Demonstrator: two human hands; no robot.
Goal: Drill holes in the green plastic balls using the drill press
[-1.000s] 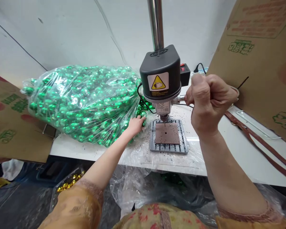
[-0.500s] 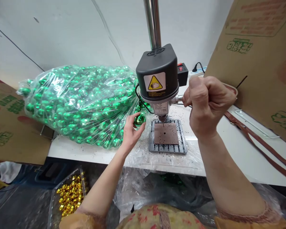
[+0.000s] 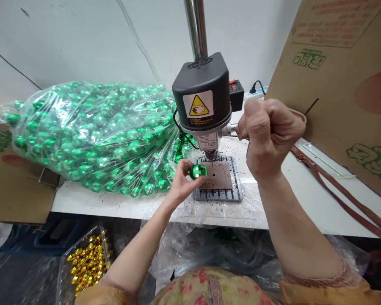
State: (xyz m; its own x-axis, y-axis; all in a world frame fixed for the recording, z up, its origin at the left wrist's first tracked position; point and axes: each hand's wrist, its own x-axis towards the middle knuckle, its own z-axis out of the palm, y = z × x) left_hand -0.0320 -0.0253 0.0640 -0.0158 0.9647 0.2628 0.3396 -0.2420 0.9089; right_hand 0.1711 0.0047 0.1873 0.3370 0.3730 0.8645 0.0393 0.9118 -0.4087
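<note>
Left hand: your left hand [image 3: 183, 182] pinched a green faceted ball [image 3: 199, 171], apart from your other hand.
Ball: held near the brown board [image 3: 225, 180], at nine o'clock from its hole.
Right hand: your right hand [image 3: 266, 135] was clenched on the feed handle [image 3: 231, 129], four o'clock from the drill press head [image 3: 203, 91].
Bag: your clear plastic bag [image 3: 95, 135] of green balls lay on the counter [image 3: 82, 201], nine o'clock from the head.
Tray: gold balls [image 3: 89, 260] filled a clear tray [image 3: 60, 275], eight o'clock from your left hand.
</note>
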